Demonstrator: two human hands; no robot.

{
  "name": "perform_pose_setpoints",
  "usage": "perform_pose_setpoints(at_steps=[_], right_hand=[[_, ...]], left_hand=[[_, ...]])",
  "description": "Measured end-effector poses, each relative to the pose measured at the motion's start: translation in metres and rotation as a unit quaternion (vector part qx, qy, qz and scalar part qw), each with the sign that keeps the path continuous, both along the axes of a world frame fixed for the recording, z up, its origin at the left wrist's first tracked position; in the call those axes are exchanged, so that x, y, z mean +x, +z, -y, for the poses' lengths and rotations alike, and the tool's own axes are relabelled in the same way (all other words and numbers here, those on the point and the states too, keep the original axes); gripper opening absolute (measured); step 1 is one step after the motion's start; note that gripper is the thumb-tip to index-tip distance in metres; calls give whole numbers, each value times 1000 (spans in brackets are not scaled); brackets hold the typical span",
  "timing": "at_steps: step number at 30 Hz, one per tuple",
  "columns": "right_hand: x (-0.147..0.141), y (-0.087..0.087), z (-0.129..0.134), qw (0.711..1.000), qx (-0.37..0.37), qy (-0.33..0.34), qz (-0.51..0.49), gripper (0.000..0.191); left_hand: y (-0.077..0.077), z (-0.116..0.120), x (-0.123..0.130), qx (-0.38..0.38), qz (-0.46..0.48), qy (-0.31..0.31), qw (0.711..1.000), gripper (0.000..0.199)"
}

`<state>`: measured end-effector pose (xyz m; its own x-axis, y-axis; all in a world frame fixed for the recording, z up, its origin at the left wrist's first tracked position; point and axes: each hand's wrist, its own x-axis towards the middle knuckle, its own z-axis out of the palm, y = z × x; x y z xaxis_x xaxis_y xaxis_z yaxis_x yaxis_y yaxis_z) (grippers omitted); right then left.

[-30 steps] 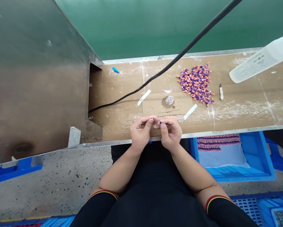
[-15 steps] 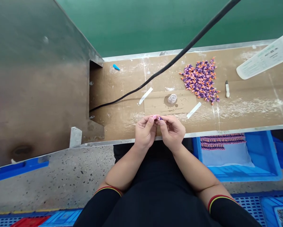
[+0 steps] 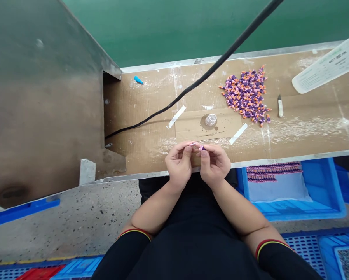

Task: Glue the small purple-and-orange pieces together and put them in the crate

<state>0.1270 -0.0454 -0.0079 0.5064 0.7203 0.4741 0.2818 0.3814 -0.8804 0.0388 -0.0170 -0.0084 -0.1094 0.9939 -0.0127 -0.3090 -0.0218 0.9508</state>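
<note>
My left hand [image 3: 178, 163] pinches a small pink piece [image 3: 192, 144] between thumb and fingers at the table's front edge. Close beside it, my right hand [image 3: 215, 163] grips a small purple piece [image 3: 203, 148] between thumb and forefinger. The fingertips of both hands nearly meet. Beyond them stands a small clear glass jar [image 3: 211, 119] on a cardboard sheet [image 3: 189, 128] held by strips of white tape. A pile of small purple, pink and orange pieces [image 3: 246, 93] lies farther back to the right.
A black cable [image 3: 189, 89] crosses above the table. A knife [image 3: 280, 107] and a white bottle [image 3: 326, 66] lie at right, a blue cap [image 3: 138, 80] at back left. A metal housing [image 3: 46, 109] stands left. Below right, a blue crate [image 3: 327, 190] holds rows of pieces.
My hands have moved slightly apart, and the pink piece has turned between my left fingers. The purple piece stays in my right hand. The view has shifted a little.
</note>
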Motion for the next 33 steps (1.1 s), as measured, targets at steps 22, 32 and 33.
perform_pose_setpoints(at_steps=[22,32,33], right_hand=[[1,3,-2,1000,0,24,3,17],[2,6,-7,998,12,11,69,17],[2,6,-7,998,9,10,69,17]], left_hand=[[9,-8,-2,-86,99,-31,991,42],[5,-9,-10,-101,125,-58,985,35],[5,-9,-10,-101,117,-54,986,36]])
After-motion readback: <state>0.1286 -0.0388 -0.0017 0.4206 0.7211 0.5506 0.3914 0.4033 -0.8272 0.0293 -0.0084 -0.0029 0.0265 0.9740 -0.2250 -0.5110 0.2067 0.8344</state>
